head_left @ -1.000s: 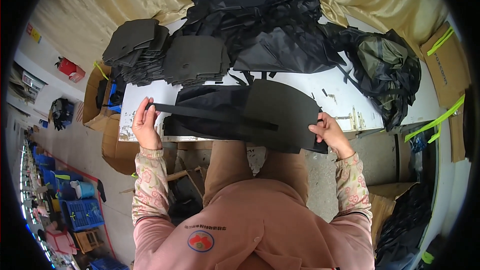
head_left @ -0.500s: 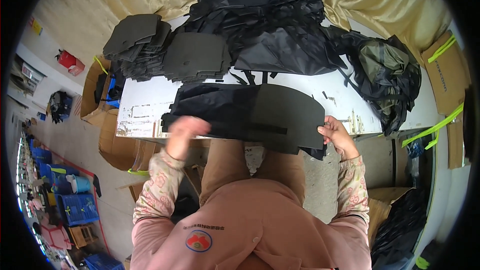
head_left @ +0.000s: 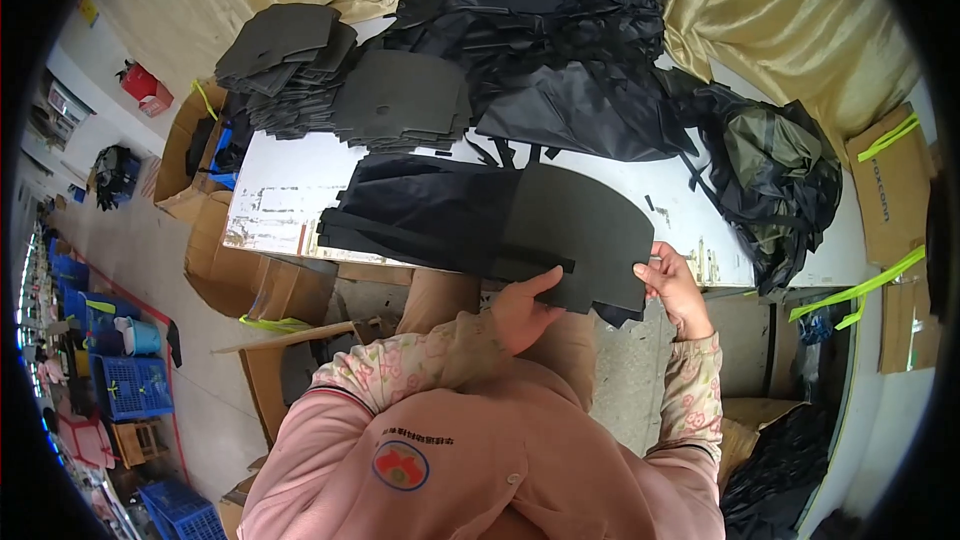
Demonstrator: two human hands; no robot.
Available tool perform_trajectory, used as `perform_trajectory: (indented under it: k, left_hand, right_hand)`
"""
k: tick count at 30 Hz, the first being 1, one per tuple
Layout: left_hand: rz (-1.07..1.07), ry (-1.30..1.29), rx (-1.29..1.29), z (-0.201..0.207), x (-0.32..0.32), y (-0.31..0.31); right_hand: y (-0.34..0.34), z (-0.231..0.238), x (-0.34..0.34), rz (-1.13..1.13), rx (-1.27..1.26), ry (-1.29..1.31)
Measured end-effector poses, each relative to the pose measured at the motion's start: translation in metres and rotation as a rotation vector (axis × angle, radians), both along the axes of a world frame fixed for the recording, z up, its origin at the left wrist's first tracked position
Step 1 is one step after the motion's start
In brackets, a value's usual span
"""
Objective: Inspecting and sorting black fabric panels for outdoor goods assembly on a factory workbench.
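Dark grey panel (head_left: 600,220) lay at the near edge of the white table (head_left: 268,195), its lower part jutting past that edge over the person's knees. It overlapped the right end of a black fabric piece (head_left: 430,205), which stretched leftward across the tabletop; a scrap of black showed below the panel's lower right corner.

Right grip (head_left: 677,288): clamped on the panel's right edge, thumb on the upper face, fingers curled at the rim. The panel therefore ran leftward from this grip.

Left grip (head_left: 523,315): at the panel's near edge, left of its middle, thumb raised toward a short dark strip (head_left: 545,267) on the face. Fingers partly hidden; could not tell whether they were closed on the panel. From here, the panel lay ahead and to the right.

Beyond: two stacks of similar grey pieces, left stack (head_left: 285,65) and right stack (head_left: 400,95); black fabric heap (head_left: 540,30) beside them.
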State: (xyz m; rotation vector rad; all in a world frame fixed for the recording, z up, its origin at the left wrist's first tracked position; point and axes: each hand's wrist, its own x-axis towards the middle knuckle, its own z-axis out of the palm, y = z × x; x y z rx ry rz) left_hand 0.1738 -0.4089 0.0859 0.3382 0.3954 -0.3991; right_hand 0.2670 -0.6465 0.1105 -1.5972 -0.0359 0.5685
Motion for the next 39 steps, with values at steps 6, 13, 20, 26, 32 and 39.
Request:
perform_trajectory:
  k: [6,13,20,26,32,39]
  left_hand:
    - [0.030,0.060,0.063,0.000,-0.003,-0.002]
    - [0.015,0.055,0.077,-0.003,-0.004,-0.003]
    - [-0.056,-0.057,-0.014,-0.018,-0.009,0.003]
    - [-1.122,-0.335,0.275,0.023,-0.022,0.049]
    - [-0.534,-1.541,2.003,0.018,0.017,0.043]
    - [-0.651,-1.420,2.104,-0.001,0.019,0.034]
  right_hand:
    - [0.009,0.011,-0.010,-0.028,-0.114,-0.130]
    - [0.003,-0.003,-0.006,-0.010,-0.228,-0.240]
    - [0.005,0.000,0.001,-0.011,-0.244,-0.269]
    - [-0.016,-0.010,0.022,0.144,-0.298,-0.015]
    - [-0.024,-0.048,0.121,0.036,-0.545,-0.382]
    - [-0.001,-0.085,0.205,-0.169,-1.191,-0.883]
